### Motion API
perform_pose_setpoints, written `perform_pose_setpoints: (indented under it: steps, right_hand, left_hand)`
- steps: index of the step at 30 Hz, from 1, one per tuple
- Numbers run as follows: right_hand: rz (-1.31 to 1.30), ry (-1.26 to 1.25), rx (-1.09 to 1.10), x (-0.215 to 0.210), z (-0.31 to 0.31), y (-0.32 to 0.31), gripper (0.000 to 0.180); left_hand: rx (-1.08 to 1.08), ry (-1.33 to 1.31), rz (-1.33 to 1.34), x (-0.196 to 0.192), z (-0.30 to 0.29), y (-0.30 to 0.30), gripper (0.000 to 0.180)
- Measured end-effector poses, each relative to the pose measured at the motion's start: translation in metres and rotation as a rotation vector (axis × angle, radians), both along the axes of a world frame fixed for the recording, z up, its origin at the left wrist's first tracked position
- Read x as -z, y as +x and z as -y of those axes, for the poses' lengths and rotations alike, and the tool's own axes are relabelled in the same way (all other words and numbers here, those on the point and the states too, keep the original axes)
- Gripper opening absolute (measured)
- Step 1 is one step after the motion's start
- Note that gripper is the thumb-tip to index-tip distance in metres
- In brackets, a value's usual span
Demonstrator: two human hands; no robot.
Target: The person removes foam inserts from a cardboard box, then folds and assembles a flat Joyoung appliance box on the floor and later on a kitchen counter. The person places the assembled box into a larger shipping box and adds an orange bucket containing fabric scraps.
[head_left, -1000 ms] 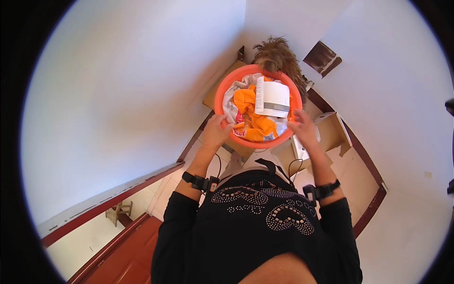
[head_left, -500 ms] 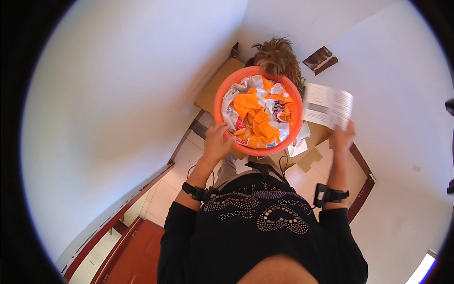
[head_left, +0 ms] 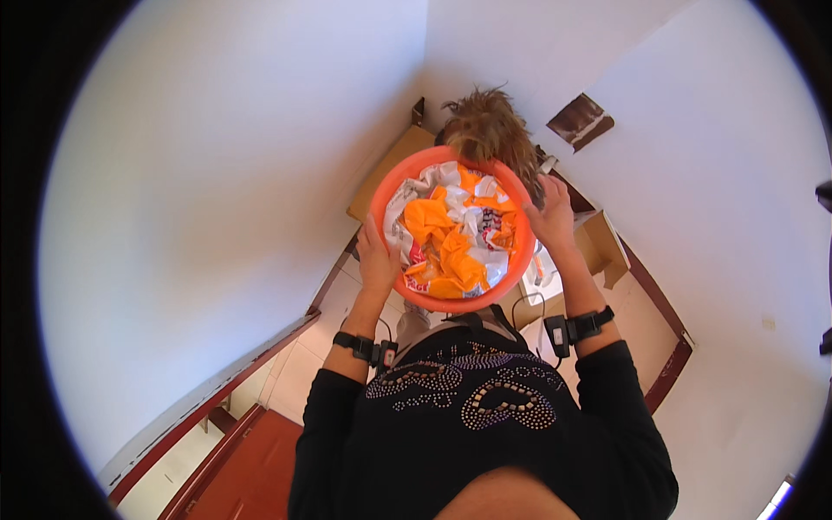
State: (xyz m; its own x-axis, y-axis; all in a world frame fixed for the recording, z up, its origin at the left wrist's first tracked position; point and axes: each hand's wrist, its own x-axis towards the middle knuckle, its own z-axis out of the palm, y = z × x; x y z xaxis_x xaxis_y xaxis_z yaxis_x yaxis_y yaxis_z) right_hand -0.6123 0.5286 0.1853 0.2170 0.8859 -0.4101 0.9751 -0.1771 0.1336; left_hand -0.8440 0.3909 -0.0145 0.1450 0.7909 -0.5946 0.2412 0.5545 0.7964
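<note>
An orange-red plastic basin (head_left: 448, 305) is held out in front of my body. Inside it lies crumpled plastic packaging (head_left: 455, 251) in orange and white. My left hand (head_left: 377, 260) grips the basin's left rim. On the opposite side, my right hand (head_left: 553, 215) takes the right rim, thumb near the edge and fingers along the outside. Both hands' fingertips are partly hidden by the basin wall. Just beyond the far rim, a shaggy brown feathery tuft (head_left: 492, 126) overlaps the basin's edge.
A cardboard surface (head_left: 390, 169) shows behind the basin at the left. To the right are an open cardboard box (head_left: 604, 247) and a white box (head_left: 544, 286), partly covered by my arm. White walls meet in the corner, with a brown patch (head_left: 581, 121) on the right one.
My right hand has let go of the printed white paper, now out of sight, and moved left onto the basin's rim. The basin sits slightly lower and further left in view.
</note>
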Motion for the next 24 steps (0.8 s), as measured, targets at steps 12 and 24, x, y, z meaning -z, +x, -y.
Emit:
perform_pose_setpoints:
  steps: [12, 24]
  right_hand:
    - [0.079, -0.205, 0.137, 0.149, -0.08, 0.027, 0.051]
    - [-1.176, 0.434, 0.85, -0.062, -0.139, 0.078, 0.032]
  left_hand:
    - [0.026, -0.063, 0.022, -0.02, 0.041, -0.027, 0.087]
    - [-0.347, -0.573, 0.236, 0.019, 0.079, -0.083, 0.063]
